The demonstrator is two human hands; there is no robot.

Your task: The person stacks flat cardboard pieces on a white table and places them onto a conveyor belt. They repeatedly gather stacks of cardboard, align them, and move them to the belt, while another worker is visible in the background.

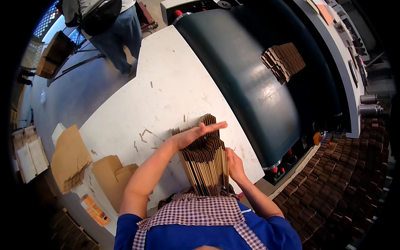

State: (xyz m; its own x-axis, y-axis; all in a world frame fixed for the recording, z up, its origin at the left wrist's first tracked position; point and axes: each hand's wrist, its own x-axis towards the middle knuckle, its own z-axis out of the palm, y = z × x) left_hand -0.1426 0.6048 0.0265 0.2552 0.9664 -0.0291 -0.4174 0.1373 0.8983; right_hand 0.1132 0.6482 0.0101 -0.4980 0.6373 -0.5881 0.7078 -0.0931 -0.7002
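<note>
Two hands (191, 136) (235, 165) at layered cardboard (206, 166) (brown, jagged-topped).

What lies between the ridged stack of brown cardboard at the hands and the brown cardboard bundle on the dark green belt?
Head view: the left hand juts in past the stack; then white tabletop, then bare belt.

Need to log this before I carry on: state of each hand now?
Left hand: open, stretched out across the cardboard stack.
Right hand: at the stack's right side; whether it grips cannot be told.
</note>
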